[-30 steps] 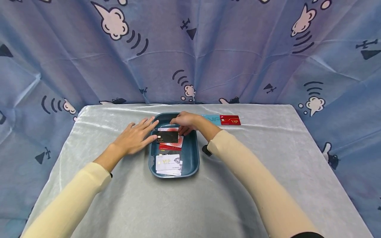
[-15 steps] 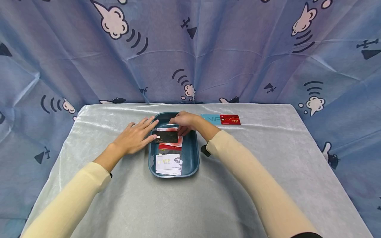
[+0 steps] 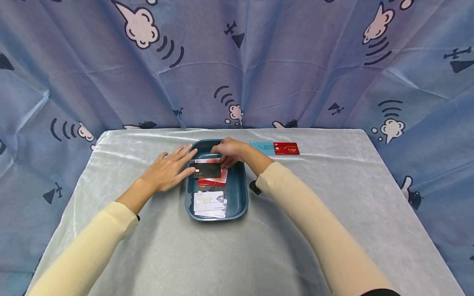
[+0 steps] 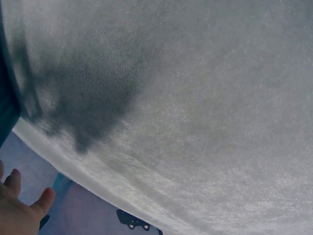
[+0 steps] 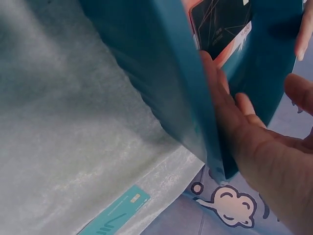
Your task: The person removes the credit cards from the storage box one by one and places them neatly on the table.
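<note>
In the head view a blue tray [image 3: 242,205] holds several cards. My left hand [image 3: 166,170] rests with straight, spread fingers at the tray's left rim, its thumb tip beside the black VIP card [image 3: 208,170]. That card lies over a pink-and-white card [image 3: 224,177]. My right hand [image 3: 230,152] reaches over the tray's right side, its fingertips at the black card's right edge. The right wrist view shows those fingers [image 5: 218,95] extended down inside the tray wall, touching near the black card [image 5: 221,27], with the thumb apart.
A white VIP card [image 3: 209,201] overlaps other white cards at the tray's near end, below a red card [image 3: 211,183]. On the grey cloth [image 3: 177,255], right of the tray, lie a light-blue VIP card [image 3: 263,147] and a red VIP card [image 3: 286,149]. A patterned curtain [image 3: 296,74] hangs behind.
The black card has shifted slightly left within the tray, and the pink-and-white card under it also shows a small shift. Both hands have stayed nearly in place.
</note>
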Available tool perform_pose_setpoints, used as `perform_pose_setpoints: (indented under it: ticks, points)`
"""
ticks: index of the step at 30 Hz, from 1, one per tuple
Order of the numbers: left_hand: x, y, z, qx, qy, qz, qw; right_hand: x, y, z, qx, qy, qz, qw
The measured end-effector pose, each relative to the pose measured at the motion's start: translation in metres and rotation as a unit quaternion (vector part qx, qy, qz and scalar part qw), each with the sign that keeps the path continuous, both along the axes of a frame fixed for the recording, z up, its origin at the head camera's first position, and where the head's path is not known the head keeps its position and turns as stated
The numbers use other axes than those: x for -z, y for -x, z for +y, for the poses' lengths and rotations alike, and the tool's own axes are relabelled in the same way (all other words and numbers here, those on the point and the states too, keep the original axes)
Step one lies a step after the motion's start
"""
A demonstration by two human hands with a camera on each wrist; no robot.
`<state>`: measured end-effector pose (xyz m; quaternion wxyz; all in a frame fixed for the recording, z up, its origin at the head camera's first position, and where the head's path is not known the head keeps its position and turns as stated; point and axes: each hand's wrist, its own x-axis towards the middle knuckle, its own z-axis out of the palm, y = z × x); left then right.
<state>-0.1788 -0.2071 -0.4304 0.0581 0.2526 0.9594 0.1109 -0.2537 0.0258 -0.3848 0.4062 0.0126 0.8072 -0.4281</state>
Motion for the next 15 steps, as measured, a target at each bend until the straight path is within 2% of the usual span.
perform_pose_setpoints:
  ticks: [15]
  points:
    - [-0.0007,-0.0008,0.0000,-0.003,0.002,0.004,1.0000,-0.0014,-0.0039,-0.0021,0.034,0.011,-0.011,0.999]
